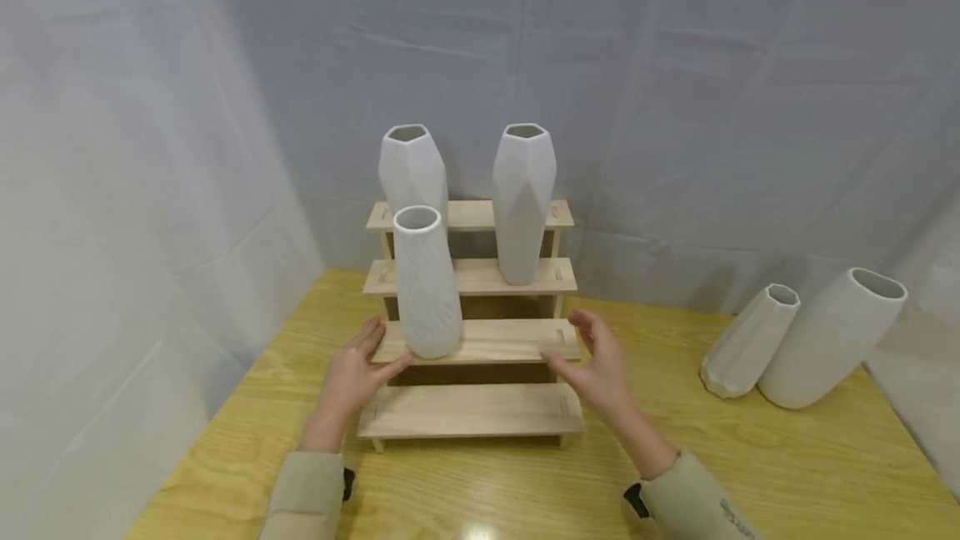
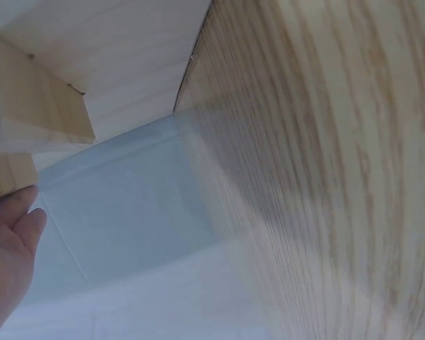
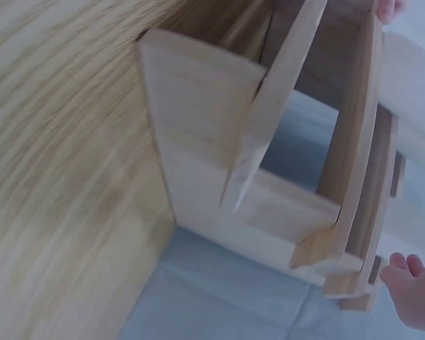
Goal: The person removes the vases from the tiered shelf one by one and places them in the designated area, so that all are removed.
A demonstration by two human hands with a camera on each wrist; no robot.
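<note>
A stepped wooden display stand (image 1: pixel 480 408) with several shelves stands on the table. My left hand (image 1: pixel 354 373) holds the left end of its second shelf from the bottom, thumb along the front edge. In the left wrist view its fingertips (image 2: pixel 30 212) touch a shelf end. A round-mouthed white vase (image 1: pixel 427 290) stands upright on that shelf, just right of the left hand. Spread and curved, my right hand (image 1: pixel 600 365) is by the shelf's right end. The right wrist view shows the right hand's fingers (image 3: pixel 411 276) apart from the stand, holding nothing.
Two faceted white vases stand higher on the stand, one (image 1: pixel 411 161) at left behind the round-mouthed vase, another (image 1: pixel 523 207) at right. A slim ribbed vase (image 1: pixel 750 344) and a wider vase (image 1: pixel 832 344) stand on the table (image 1: pixel 652 457) at far right. Pale cloth (image 1: pixel 675 107) hangs behind.
</note>
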